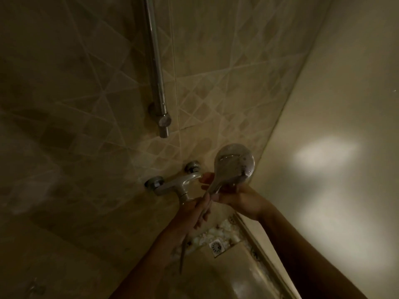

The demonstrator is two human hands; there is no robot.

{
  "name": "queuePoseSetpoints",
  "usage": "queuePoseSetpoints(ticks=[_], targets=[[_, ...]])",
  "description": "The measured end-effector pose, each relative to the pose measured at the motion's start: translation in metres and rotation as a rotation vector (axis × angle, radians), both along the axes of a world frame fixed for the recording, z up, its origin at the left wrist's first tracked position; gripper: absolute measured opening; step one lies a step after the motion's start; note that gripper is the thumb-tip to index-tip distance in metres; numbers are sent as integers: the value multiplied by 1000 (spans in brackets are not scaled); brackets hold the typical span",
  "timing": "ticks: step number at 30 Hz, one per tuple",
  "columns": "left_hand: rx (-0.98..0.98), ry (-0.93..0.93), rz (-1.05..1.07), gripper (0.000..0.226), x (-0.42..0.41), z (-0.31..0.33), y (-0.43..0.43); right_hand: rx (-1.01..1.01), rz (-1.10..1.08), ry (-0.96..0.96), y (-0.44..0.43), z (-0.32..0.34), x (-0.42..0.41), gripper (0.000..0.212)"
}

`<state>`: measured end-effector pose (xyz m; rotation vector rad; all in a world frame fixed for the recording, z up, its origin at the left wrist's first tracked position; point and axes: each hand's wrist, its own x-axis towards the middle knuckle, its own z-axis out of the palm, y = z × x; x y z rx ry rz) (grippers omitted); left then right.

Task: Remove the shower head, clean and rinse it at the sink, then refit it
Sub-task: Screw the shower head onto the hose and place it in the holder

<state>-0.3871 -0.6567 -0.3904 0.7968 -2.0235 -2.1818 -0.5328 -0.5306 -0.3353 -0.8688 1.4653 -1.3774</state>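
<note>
A chrome shower head (234, 164) with a round face is held up in front of the tiled wall, its handle running down to the left. My right hand (235, 196) grips the handle just below the round head. My left hand (195, 209) grips the lower end of the handle, where the hose (183, 253) joins it and hangs down. Both hands are just right of the chrome mixer valve (172, 183) on the wall. The light is dim, and the joint between handle and hose is hidden by my fingers.
A chrome riser rail (156, 67) runs up the tiled wall above the mixer valve. A glass or smooth panel (345, 126) closes the right side. Below lies a pebble floor with a square drain (216, 247).
</note>
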Motion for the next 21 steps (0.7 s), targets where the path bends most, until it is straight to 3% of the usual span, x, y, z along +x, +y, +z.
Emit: queuePoseSetpoints(ticks=[4,8,15,21], targets=[[33,92,-61,64,-21,28,18,-83,26,48,1,47,-19,33],[78,223,56,40,-41,56,36,-158,22,185,3,87,-47,24],[-209,159,138,16,-50,76,71,-199,123,228,9,140,-98,21],[-602,79,348,25,-75,106,93,-273,57,298,4,165,-112,12]])
